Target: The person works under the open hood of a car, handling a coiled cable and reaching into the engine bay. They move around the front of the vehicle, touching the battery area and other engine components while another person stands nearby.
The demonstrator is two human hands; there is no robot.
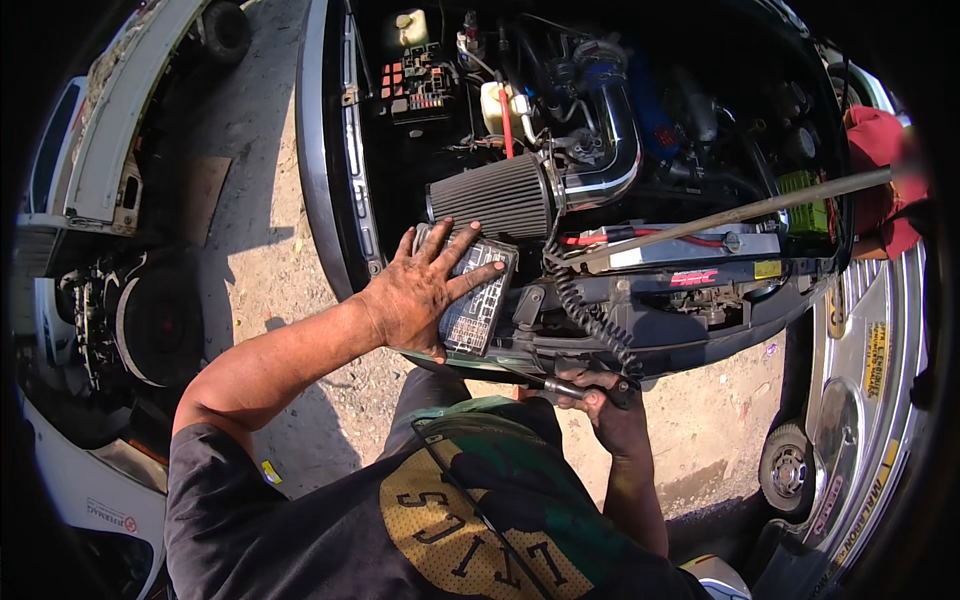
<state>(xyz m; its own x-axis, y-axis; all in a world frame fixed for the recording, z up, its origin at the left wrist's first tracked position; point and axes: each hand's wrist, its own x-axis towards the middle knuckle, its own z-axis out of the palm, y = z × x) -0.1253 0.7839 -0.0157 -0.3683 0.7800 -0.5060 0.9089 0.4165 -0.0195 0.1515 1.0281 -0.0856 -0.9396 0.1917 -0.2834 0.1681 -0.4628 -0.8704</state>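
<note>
My left hand (420,290) holds a dark fuse box cover (478,325) at the front left of the engine bay. Its fingers spread across the cover's far part, and the thumb is by its near edge. A printed diagram shows on the cover's face. Close to my body, my right hand (608,405) is closed around a slim dark tool with a metal barrel (565,388); its exact kind is unclear. A coiled black cord (590,318) runs down to this hand from the engine bay. At the back left the fuse box (425,85) lies uncovered, its fuses and relays showing.
A pleated air filter (495,195) joins a chrome intake pipe (620,150). A long rod (740,212) slants across the bay's right side, above a silver box with red cables (690,248). Another person in red (875,150) stands at right. Vehicles stand on both sides.
</note>
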